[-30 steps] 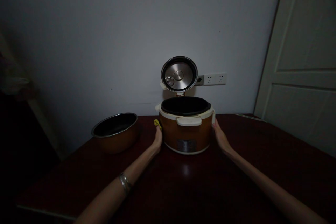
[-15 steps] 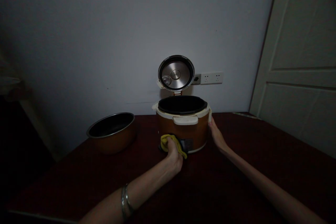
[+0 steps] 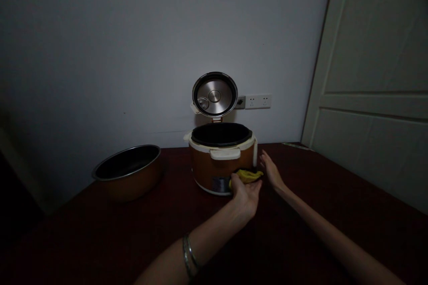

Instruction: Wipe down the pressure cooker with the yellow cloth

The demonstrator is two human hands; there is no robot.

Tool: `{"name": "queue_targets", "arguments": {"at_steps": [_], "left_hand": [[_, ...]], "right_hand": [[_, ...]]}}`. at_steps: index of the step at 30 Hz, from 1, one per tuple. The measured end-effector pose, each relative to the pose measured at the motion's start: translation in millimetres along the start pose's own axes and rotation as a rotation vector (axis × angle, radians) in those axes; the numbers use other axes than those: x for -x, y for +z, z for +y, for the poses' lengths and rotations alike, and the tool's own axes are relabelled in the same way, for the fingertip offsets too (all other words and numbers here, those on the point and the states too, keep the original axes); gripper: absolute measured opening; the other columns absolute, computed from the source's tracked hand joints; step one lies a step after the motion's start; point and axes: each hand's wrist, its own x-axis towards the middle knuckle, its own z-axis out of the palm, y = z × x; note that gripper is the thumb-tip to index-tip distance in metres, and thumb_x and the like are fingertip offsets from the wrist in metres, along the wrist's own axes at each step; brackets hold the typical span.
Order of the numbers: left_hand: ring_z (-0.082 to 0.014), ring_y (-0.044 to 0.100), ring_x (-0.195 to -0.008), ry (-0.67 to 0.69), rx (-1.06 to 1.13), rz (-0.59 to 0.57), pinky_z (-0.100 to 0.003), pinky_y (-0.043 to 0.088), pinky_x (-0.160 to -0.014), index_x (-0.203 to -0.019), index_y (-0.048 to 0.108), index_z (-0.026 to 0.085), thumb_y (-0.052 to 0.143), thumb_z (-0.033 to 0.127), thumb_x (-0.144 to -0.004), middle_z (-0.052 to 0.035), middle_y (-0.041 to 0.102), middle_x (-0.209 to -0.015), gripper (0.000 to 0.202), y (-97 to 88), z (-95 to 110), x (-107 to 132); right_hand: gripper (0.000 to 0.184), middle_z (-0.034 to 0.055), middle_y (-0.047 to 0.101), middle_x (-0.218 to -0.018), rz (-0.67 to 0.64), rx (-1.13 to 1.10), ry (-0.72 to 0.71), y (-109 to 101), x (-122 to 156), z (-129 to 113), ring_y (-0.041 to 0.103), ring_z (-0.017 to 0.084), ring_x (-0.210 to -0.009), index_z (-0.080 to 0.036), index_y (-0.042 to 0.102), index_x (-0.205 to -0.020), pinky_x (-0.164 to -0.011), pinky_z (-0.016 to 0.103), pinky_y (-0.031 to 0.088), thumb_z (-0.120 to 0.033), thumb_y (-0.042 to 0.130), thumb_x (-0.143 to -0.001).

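Cooker (image 3: pixel 203 167) partly out of sight behind left hand (image 3: pixel 246 198)

Single view, from the wearer's head, facing forward and down across the tabletop (image 3: pixel 321 187) to the wall (image 3: pixel 140 44). Near range; cooker (image 3: pixel 203 164) close to mid-frame.

Round brown silver-rimmed pot (image 3: pixel 133 183) on a dark-red table (image 3: pixel 317 178); white rectangular socket plate (image 3: pixel 258 101) on grey wall (image 3: pixel 150 53); pale panelled door (image 3: pixel 374 67)
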Motion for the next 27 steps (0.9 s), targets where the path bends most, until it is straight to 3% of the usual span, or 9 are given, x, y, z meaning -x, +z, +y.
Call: {"name": "queue_targets", "arguments": {"at_steps": [4,8,12,14,16,19,22,25,27], "left_hand": [[-0.0278,0.064,-0.099,-0.088,-0.219,-0.039,-0.032,0.054,-0.075,-0.129,0.043,0.001,0.025,0.044,-0.092,-0.0299,0.052,-0.126,0.059,-7.1,0,-1],[-0.0212,0.066,-0.072,-0.144,-0.509,-0.061,-0.031,0.053,-0.067,-0.116,0.052,0.004,0.030,0.045,-0.090,-0.0211,0.064,-0.100,0.054,-20.2,9,-3],[-0.0135,0.059,-0.047,-0.189,-0.892,-0.208,-0.028,0.052,-0.058,-0.093,0.059,0.014,0.043,0.030,-0.084,-0.0036,0.061,-0.065,0.024,-33.4,31,-3],[-0.0159,0.061,-0.044,-0.174,-1.179,-0.326,-0.030,0.052,-0.055,-0.089,0.059,0.016,0.052,0.027,-0.078,-0.0040,0.063,-0.063,0.017,-34.6,52,1],[-0.0171,0.060,-0.039,-0.132,-1.483,-0.406,-0.030,0.049,-0.048,-0.080,0.062,0.014,0.058,0.031,-0.074,-0.0106,0.067,-0.071,0.018,-29.6,78,11],[-0.0163,0.061,-0.040,-0.143,-1.679,-0.531,-0.026,0.044,-0.043,-0.077,0.065,0.011,0.058,0.042,-0.077,-0.0169,0.071,-0.083,0.031,-12.8,120,32],[-0.0164,0.064,-0.045,0.055,-1.642,-0.518,-0.025,0.044,-0.043,-0.085,0.067,0.010,0.054,0.052,-0.080,-0.0175,0.073,-0.085,0.043,4.3,150,53],[-0.0162,0.064,-0.048,0.216,-1.599,-0.463,-0.024,0.044,-0.044,-0.083,0.067,0.010,0.052,0.058,-0.080,-0.0174,0.073,-0.080,0.051,13.1,162,62],[-0.0150,0.063,-0.047,0.275,-1.611,-0.426,-0.023,0.043,-0.044,-0.076,0.066,0.010,0.053,0.058,-0.080,-0.0160,0.072,-0.075,0.050,15.0,163,61]], "right_hand": [[0.034,0.0088,0.059,-0.109,0.084,0.211,-0.116,-18,44,-29,0.059,0.024,-0.099,-0.021,0.053,-0.107,-0.085,0.038,0.050,-0.040,0.056,-0.079],[0.008,0.0023,0.056,-0.080,-0.155,0.322,-0.245,-16,84,-51,0.055,0.019,-0.074,-0.021,0.052,-0.085,-0.068,0.031,0.048,-0.028,0.050,-0.082],[0.017,0.0056,0.056,-0.095,-0.423,0.339,-0.334,5,91,-50,0.055,0.021,-0.087,-0.021,0.051,-0.099,-0.077,0.035,0.048,-0.026,0.052,-0.082],[0.020,0.0056,0.054,-0.095,-0.437,0.376,-0.354,15,88,-46,0.053,0.021,-0.087,-0.021,0.048,-0.098,-0.078,0.037,0.048,-0.029,0.057,-0.082],[0.026,0.0040,0.051,-0.090,-0.413,0.419,-0.351,20,84,-41,0.051,0.020,-0.081,-0.021,0.046,-0.093,-0.073,0.036,0.048,-0.035,0.063,-0.080],[0.032,0.0035,0.050,-0.090,-0.398,0.435,-0.335,19,80,-30,0.051,0.020,-0.081,-0.021,0.046,-0.093,-0.074,0.037,0.049,-0.038,0.068,-0.077],[0.036,0.0043,0.051,-0.093,-0.310,0.380,-0.261,13,72,-12,0.053,0.020,-0.085,-0.021,0.047,-0.094,-0.076,0.039,0.051,-0.038,0.070,-0.073],[0.045,0.0022,0.051,-0.085,-0.195,0.310,-0.082,7,58,5,0.055,0.020,-0.079,-0.021,0.047,-0.085,-0.071,0.039,0.053,-0.043,0.077,-0.060],[0.052,0.0001,0.051,-0.078,-0.228,0.216,0.063,4,50,12,0.057,0.020,-0.073,-0.022,0.045,-0.080,-0.066,0.039,0.053,-0.047,0.080,-0.052]]}}
